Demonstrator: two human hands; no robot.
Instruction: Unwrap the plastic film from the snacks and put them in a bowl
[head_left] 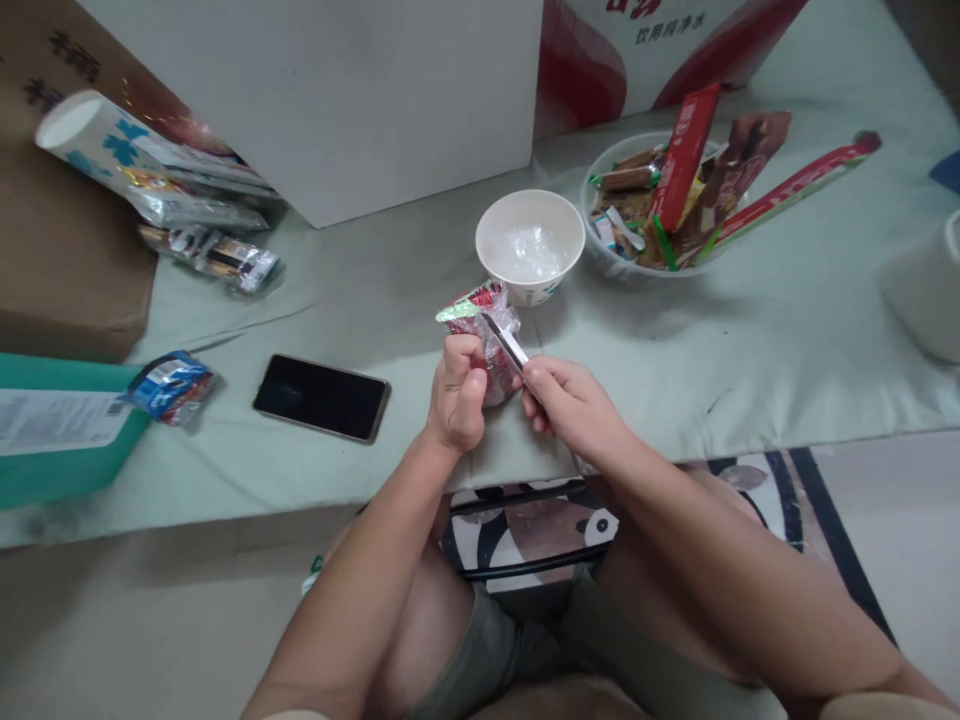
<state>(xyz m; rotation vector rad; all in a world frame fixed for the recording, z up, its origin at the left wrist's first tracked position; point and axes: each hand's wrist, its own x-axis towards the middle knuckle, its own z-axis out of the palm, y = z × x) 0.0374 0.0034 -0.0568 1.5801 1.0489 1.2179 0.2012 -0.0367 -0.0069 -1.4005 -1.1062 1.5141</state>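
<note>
Both hands grip tight — left hand (459, 395) fisted round the snack packet (491, 340), right hand (571, 400) pinching scissors (507, 344) across it.

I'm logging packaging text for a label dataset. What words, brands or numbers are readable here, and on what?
"饮用纯净水": red and white carton at the top.
Dark characters on the brown cardboard box: cut off, unreadable.
White label on the green box: too small.
Snack wrappers in the clear bowl and the red packet in the hands: blurred.

red-and-white box (660, 45): Chinese print "饮用纯净水" | brown carton (60, 200): dark Chinese characters, partly cut off, unreadable
</note>
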